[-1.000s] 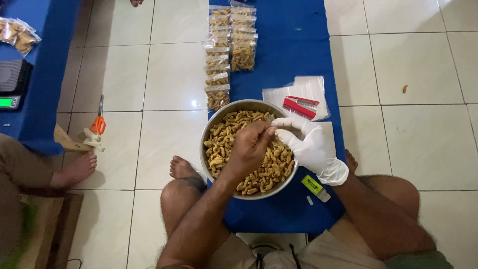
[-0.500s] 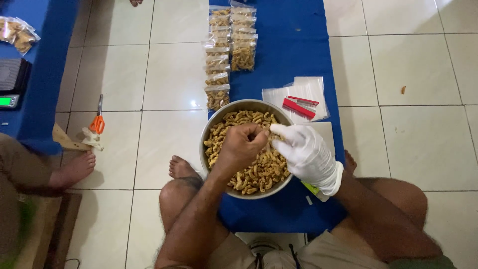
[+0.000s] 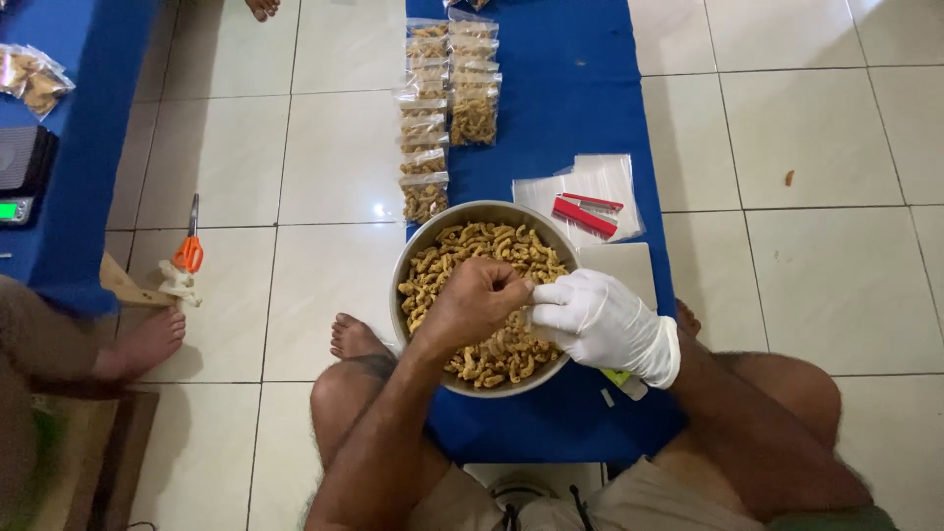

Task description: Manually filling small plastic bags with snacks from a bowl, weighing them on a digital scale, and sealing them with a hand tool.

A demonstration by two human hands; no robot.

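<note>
A long blue cloth (image 3: 580, 108) runs from 12 o'clock down to the seated person at 6 o'clock, laid over a floor of pale tiles (image 3: 816, 285). At the centre of the scene sits a round metal bowl (image 3: 408, 265), heaped with curled golden-brown fried snacks (image 3: 482, 246).

Both of the person's hands meet over the bowl. The bare left hand (image 3: 474, 300) is curled closed, fingertips pinched together above the snacks; what it grips is too small to tell. The right hand (image 3: 600, 320), in a white glove, is closed too, touching the left at the fingertips, just over the bowl's 3 o'clock side. Whether a bag is held between them cannot be told.

At 12 o'clock from the bowl, 2 rows of small filled clear packets (image 3: 447, 98) lie along the cloth's edge. At 2 o'clock, a stack of empty clear plastic bags (image 3: 610, 177) lies flat with a red stapler (image 3: 582, 214) on top, just beside the bowl's rim.

Well apart at 9 o'clock, orange-handled scissors (image 3: 189, 246) rest on the tiles, near another person's bare foot (image 3: 143, 344). At 10 o'clock, a small digital scale (image 3: 25, 167) sits on a second blue cloth (image 3: 93, 118).
</note>
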